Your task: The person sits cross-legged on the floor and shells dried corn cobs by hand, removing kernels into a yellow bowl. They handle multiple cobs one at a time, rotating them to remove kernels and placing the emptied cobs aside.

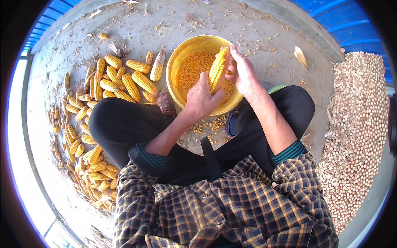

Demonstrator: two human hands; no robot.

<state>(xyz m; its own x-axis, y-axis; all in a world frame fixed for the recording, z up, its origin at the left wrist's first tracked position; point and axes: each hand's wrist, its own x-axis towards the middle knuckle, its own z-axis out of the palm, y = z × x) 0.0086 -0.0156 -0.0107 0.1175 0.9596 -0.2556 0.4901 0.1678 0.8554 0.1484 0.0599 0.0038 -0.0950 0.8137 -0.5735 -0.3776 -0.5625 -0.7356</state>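
A yellow ear of corn (218,69) is held tilted over a yellow basin (172,66), its upper end leaning right. My left hand (202,97) grips the ear's lower part, with the thumb and fingers on either side. Around its upper end, my right hand (241,69) is closed, thumb near the tip; some of its fingers are hidden behind the ear. Loose corn kernels (194,66) cover the inside bottom of the basin, which stands on the concrete floor between my feet.
Many ears of corn (131,86) lie in a spread pile on the left. Along the right side stands a large stack of bare corncobs (353,139). Scattered kernels (214,124) and a dry husk (301,58) lie on the floor. Blue corrugated panels (350,24) edge the area.
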